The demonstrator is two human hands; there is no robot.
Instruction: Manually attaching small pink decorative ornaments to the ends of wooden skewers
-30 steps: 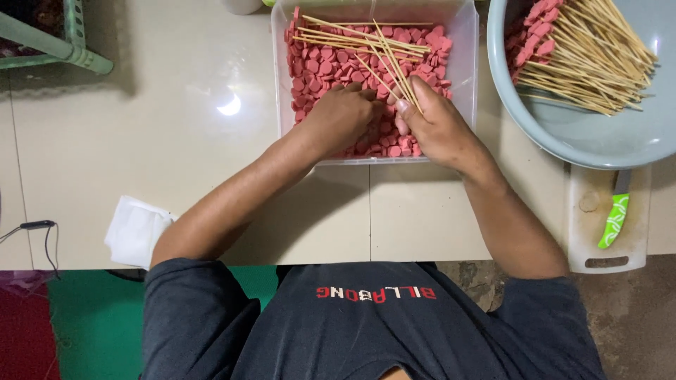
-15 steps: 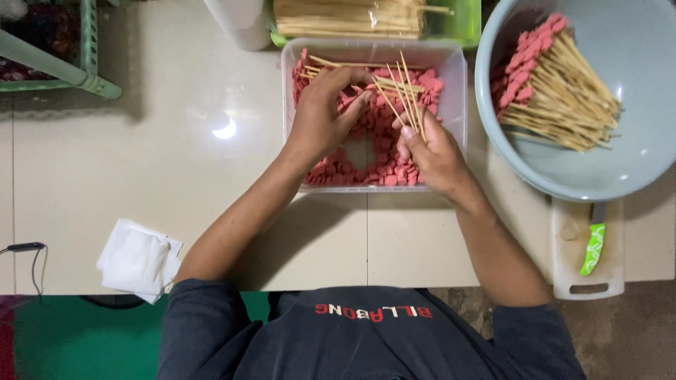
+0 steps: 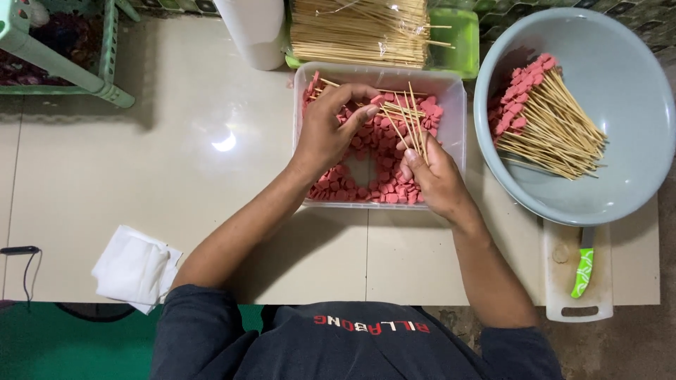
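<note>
Head view: left hand (image 3: 327,134) pinches a skewer (image 3: 394,109) lying crosswise; right hand (image 3: 433,176) grips skewers (image 3: 415,127) pointing away. Clear tub (image 3: 454,105) walls confine both; open tabletop (image 3: 176,176) lies left.

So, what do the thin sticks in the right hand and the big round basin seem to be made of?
The thin sticks in the right hand look like bamboo or pale wood: matt, straw-coloured, very slim. The big round basin looks like plastic: smooth grey-blue wall with a soft sheen and a rolled rim.
</note>
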